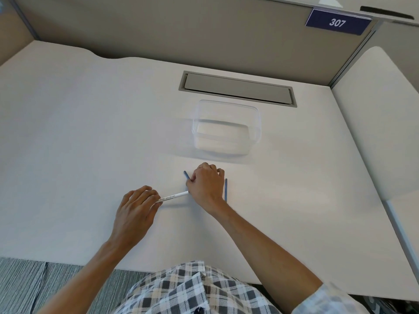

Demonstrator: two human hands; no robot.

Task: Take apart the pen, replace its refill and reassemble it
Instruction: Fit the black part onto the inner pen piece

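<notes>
Matte off-white desk, smooth laminate, wavy cut along the far edge; grey rectangular cable flap recessed near the partition

Clear plastic tub, rounded corners, thin glossy walls, sitting between flap and hands

Navy sign clipped on the partition top, white digits "307"

White pen barrel: slim round tube, lying low across the desk between both hands, small dark print along its side, partly legible as "EASY DRY WIPE", rest too small to read

Blue cap or end piece, short and slim, poking out up-left of the right hand's knuckles, tilted

Thin blue refill, straight rod, flat on the desk just right of the right hand, pointing away from the body, lower part hidden behind the wrist

Left hand: palm down, fingers together and lightly bent, tips on the barrel's left end, pinching it

Right hand: back of hand up, fingers curled tight, clamped round the barrel's right end and the blue piece; exact contact hidden under the knuckles

Both forearms bare; checked shirt in grey, beige and white at the bottom edge; grey ribbed carpet below the desk front
</notes>
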